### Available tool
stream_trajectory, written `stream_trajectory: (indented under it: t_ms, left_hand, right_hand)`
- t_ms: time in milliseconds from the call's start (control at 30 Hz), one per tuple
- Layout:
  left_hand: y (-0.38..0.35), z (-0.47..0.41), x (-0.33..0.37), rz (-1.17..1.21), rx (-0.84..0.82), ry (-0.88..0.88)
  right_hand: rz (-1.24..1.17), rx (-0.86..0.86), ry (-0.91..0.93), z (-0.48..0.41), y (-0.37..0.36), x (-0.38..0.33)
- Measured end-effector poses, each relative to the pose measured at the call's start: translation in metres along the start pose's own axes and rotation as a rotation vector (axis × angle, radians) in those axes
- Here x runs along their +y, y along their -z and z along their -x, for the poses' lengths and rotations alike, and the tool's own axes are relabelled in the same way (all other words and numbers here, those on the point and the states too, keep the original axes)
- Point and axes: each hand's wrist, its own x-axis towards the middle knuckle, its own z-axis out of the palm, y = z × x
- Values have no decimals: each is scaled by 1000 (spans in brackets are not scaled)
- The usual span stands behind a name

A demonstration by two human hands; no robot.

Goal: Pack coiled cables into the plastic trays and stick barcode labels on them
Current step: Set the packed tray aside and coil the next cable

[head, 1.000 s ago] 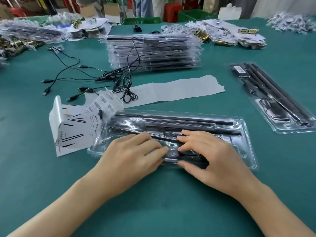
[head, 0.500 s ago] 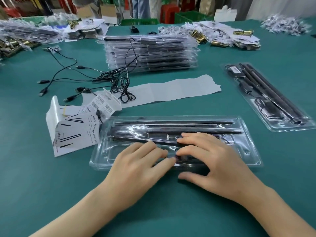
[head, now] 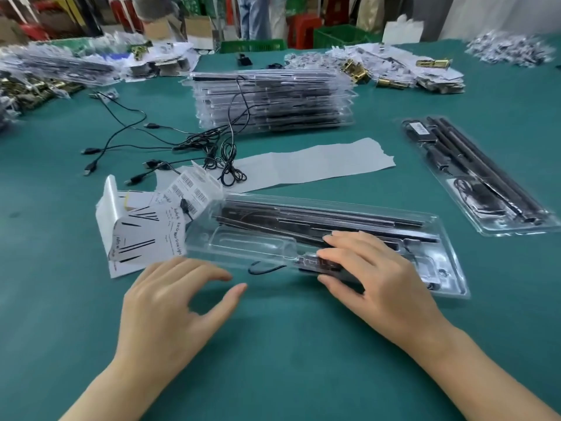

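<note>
A long clear plastic tray (head: 243, 241) with black bars lies in front of me on the green table. My right hand (head: 376, 278) rests on the tray's near middle, fingers over a black part, thumb at the front rim. A loop of black cable (head: 264, 268) pokes out at the near edge. My left hand (head: 170, 299) hovers just in front of the tray, fingers spread, holding nothing. Barcode labels (head: 194, 189) lie on paper at the tray's left end. Loose black cables (head: 182, 147) lie tangled behind.
A stack of filled trays (head: 273, 101) stands at the back centre. One filled tray (head: 476, 174) lies at the right. A grey paper strip (head: 309, 165) lies between. Printed cards (head: 142, 235) sit at the left. Heaps of parts line the far edge.
My left hand has lifted off the tray and drawn back toward me, opening its fingers. The tray's right end has swung nearer. My right hand stays on the tray.
</note>
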Motion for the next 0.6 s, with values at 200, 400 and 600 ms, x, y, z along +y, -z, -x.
stream_trajectory:
  t_ms: [200,400,600]
  left_hand:
    - [-12,-3,10,-41,-279,12]
    - [-24,-14,-7,81,-466,-51]
    - [-38,-43,3,456,-474,93]
  right_hand:
    - [29,-9,-15,2,2,2]
    - [26,63,-22,3,2,4]
    - [-17,123,26,5,3,7]
